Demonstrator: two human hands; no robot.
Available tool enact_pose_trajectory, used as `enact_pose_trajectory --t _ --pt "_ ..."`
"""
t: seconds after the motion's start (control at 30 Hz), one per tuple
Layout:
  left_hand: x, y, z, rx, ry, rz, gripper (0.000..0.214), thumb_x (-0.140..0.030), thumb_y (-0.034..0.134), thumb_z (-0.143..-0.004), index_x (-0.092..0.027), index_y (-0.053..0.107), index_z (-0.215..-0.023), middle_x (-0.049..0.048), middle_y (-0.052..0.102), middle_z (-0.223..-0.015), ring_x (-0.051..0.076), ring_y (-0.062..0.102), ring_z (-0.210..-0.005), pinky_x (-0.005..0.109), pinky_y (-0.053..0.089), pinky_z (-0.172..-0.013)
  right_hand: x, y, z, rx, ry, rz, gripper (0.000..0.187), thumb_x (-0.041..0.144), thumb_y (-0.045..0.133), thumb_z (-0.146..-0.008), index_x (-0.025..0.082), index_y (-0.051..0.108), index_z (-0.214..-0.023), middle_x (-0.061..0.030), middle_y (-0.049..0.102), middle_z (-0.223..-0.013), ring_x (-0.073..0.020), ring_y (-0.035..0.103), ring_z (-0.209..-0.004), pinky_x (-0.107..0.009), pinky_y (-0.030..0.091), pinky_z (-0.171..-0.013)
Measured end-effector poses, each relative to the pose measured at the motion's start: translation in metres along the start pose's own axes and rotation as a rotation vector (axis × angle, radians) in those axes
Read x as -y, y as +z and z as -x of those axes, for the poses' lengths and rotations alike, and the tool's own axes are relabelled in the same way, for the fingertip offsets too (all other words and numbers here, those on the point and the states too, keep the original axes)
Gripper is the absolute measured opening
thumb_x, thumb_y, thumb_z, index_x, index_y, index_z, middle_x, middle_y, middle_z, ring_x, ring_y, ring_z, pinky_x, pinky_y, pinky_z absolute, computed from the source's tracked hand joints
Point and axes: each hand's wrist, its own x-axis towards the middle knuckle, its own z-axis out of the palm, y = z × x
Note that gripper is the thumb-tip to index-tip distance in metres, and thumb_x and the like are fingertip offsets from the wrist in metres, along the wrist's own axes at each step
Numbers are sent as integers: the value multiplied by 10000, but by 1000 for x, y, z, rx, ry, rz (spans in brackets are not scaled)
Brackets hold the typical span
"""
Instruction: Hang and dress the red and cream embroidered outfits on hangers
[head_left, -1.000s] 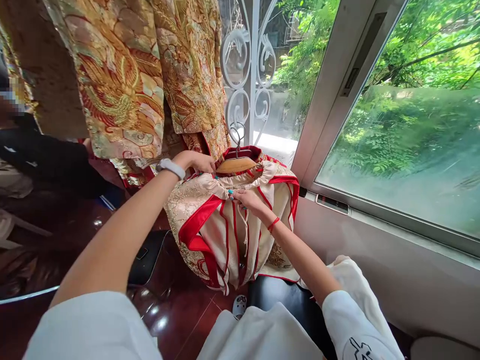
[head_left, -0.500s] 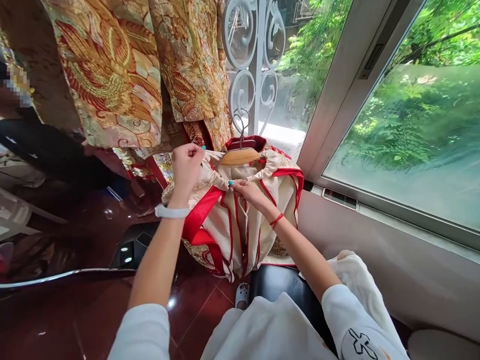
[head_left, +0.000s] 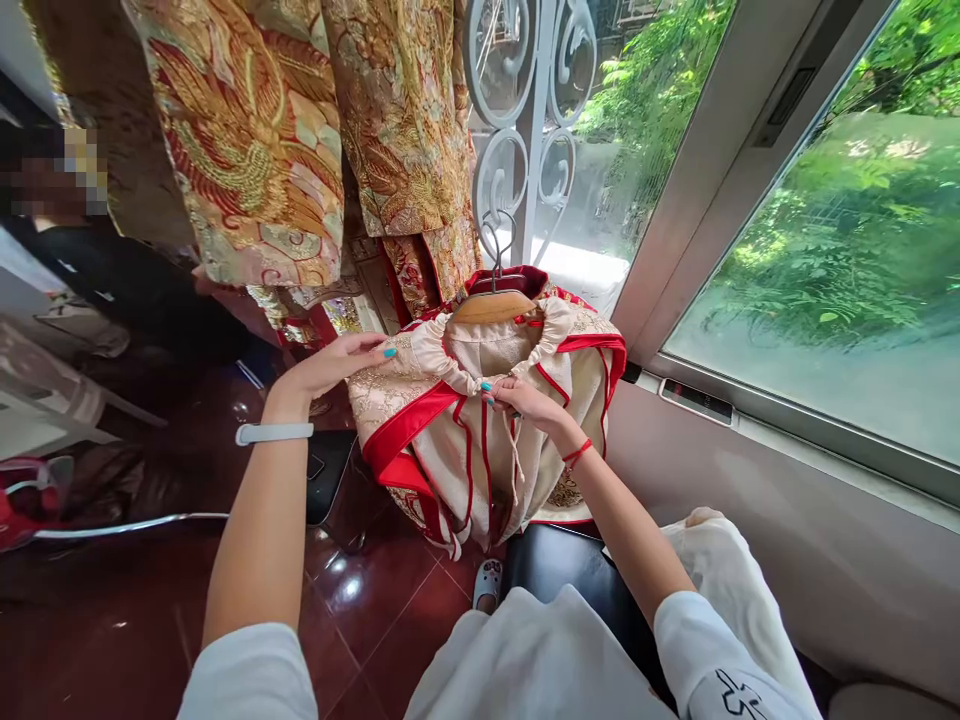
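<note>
A cream garment with red trim [head_left: 465, 440] hangs from a wooden hanger [head_left: 493, 305] in front of me. My left hand [head_left: 337, 362] lies flat with fingers stretched out on the garment's left shoulder. My right hand [head_left: 521, 397] pinches the gathered cream neckline at the front centre, where thin red cords hang down.
Gold and red embroidered robes [head_left: 255, 150] hang at the upper left. A white scrolled metal grille [head_left: 529, 120] stands behind the hanger, beside a large window [head_left: 825, 250]. A person in dark clothes [head_left: 112, 280] sits at the left. Below is a dark red tiled floor [head_left: 375, 620].
My left hand has let go of the neckline's left side and dropped, fingers spread, onto the shoulder. My right hand keeps its pinch on the front of the neckline.
</note>
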Motion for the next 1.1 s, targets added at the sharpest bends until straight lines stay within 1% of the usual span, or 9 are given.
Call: enact_pose_trajectory --t 0.1,0.2,0.33,0.43,0.5,0.57,0.67,0.83,1.1 --pt "4 6 -1 30 29 20 691 -643 880 -437 -187 723 -931 68 715 -872 290 659 -922 371 555 -792 1 0 5 7 13 -74 485 567 697 -787 210 430 -593 76 328 -534 -72 251 -511 -253 182 -488" --pt "4 15 -2 -118 140 -33 642 -597 866 -505 -170 710 -959 66 702 -906 281 649 -943 396 544 -849 5 2 13 29 40 -211 441 460 700 -808 219 386 -613 86 297 -540 -67 212 -499 -244 164 -470" --pt "1 53 25 -644 299 -213 413 -413 810 -661 -173 680 -972 97 644 -1059 298 595 -1079 464 475 -1004 14 8 19 67 142 -376 353 332 666 -835 222 379 -661 110 217 -546 -61 132 -484 -221 133 -440" --pt "2 124 64 -1030 391 -122 251 -338 691 -800 -196 637 -1000 125 585 -1135 296 537 -1176 472 427 -1054 18 13 18 62 211 -429 306 288 621 -861 220 388 -675 116 204 -534 -61 116 -470 -201 127 -421" --pt "7 184 85 -899 337 127 228 -375 635 -848 -219 601 -1011 97 597 -1030 254 588 -1042 422 480 -959 20 16 17 55 235 -456 318 284 617 -871 219 380 -669 120 191 -526 -59 100 -463 -190 135 -412" --pt "12 239 95 -586 195 430 313 -451 677 -802 -232 585 -1006 72 615 -971 225 617 -920 363 512 -835 22 18 18 53 242 -472 339 299 634 -870 218 377 -663 126 184 -517 -55 85 -459 -184 143 -404" --pt "17 284 97 -287 -49 731 406 -607 660 -781 -210 576 -803 14 552 -711 145 514 -613 279 422 -562 22 20 22 11 223 -437 364 337 666 -859 214 390 -656 122 229 -505 -50 108 -451 -182 157 -401" --pt "11 283 113 -327 -58 856 622 -757 696 -670 -198 433 -607 -65 319 -583 61 239 -496 220 206 -450 22 21 25 -153 196 -316 270 321 666 -853 193 496 -687 80 415 -541 -57 283 -473 -178 233 -426" --pt "2 267 126 -334 -16 836 642 -777 664 -699 -209 381 -601 -70 286 -578 66 201 -497 226 187 -444 32 24 -7 -126 194 -310 294 351 691 -875 190 517 -701 72 448 -550 -69 364 -520 -182 344 -497"
